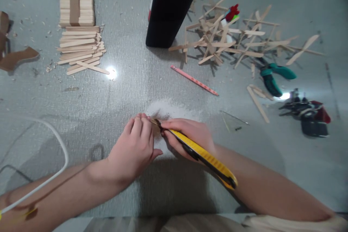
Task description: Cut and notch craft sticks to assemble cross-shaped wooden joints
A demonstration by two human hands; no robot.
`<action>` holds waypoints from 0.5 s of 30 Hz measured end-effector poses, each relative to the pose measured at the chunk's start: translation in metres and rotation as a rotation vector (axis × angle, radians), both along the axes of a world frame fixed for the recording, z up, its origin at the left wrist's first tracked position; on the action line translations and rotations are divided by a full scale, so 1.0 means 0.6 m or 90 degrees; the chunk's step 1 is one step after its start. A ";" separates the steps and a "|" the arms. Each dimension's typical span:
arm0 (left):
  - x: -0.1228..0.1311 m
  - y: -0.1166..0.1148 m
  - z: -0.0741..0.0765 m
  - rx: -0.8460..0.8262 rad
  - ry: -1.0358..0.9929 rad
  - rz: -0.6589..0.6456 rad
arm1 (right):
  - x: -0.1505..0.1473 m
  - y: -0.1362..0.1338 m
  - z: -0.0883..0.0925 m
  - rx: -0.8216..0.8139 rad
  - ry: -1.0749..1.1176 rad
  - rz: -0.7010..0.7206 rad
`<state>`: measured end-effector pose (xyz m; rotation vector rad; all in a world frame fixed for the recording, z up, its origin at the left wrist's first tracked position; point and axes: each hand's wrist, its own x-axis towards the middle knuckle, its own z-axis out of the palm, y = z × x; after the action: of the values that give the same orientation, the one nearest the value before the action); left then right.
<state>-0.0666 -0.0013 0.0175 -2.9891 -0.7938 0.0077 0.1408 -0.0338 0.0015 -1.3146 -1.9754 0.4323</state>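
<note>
My right hand (197, 132) is closed around a yellow and black utility knife (206, 154), its handle slanting down to the right. The knife's front end points left, close to the fingertips of my left hand (133, 148). That hand bends over the table with its fingers pressed together and its thumb pointing right. Whatever lies beneath those fingers is hidden. Pale dust (168, 108) is spread on the table around and just beyond both hands.
A banded bundle of craft sticks (63, 11) and loose sticks (78, 49) lie back left. A black upright object (174, 7) stands behind a pink pencil (194, 80). Rightward are assembled stick pieces (214, 43), green-handled pliers (272, 79) and dark clips (312, 114). A white cable (63, 148) loops at left.
</note>
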 end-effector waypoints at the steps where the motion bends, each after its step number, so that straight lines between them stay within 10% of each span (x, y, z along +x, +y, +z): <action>1: 0.000 0.000 0.000 -0.002 0.002 0.000 | 0.000 0.001 0.000 0.001 0.000 0.001; 15: 0.000 0.002 0.002 0.009 0.000 -0.004 | -0.007 0.004 0.003 -0.044 0.043 0.029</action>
<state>-0.0663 -0.0004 0.0186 -2.9775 -0.7813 0.0015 0.1364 -0.0317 0.0034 -1.2832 -1.9523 0.5643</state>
